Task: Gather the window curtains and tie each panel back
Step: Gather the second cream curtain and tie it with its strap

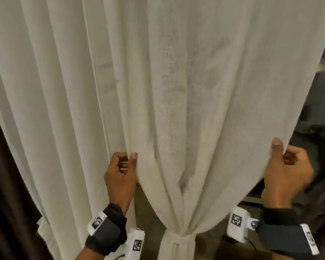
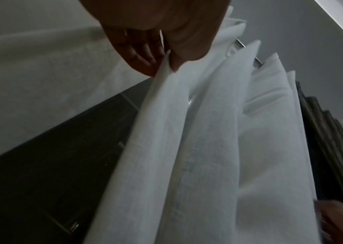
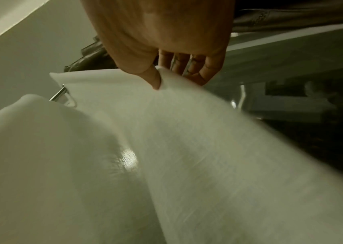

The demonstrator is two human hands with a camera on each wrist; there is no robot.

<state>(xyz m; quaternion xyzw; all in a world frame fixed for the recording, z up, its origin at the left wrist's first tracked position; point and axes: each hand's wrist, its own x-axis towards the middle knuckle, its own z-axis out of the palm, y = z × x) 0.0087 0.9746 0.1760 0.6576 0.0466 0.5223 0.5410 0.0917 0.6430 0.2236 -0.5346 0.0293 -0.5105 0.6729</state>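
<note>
Nearest the viewer, a white fabric tie (image 1: 178,239) cinches the white curtain panel (image 1: 176,113) low down. Above the tie and to its left, the left hand (image 1: 120,177) pinches the panel's edge between thumb and fingers; above and to its right, the right hand (image 1: 287,171) pinches the opposite edge. Beyond the tie hang an untied white panel (image 1: 51,109) and dark window glass (image 1: 319,117). Pulling the edges apart could likely loosen the tie or drag fabric out unevenly.

I see no readable text, numbers or brands in any view; only black-and-white square code tags (image 1: 236,220) on the white wrist camera housings (image 1: 237,227) and wrist bands (image 1: 106,228), not decodable as characters
</note>
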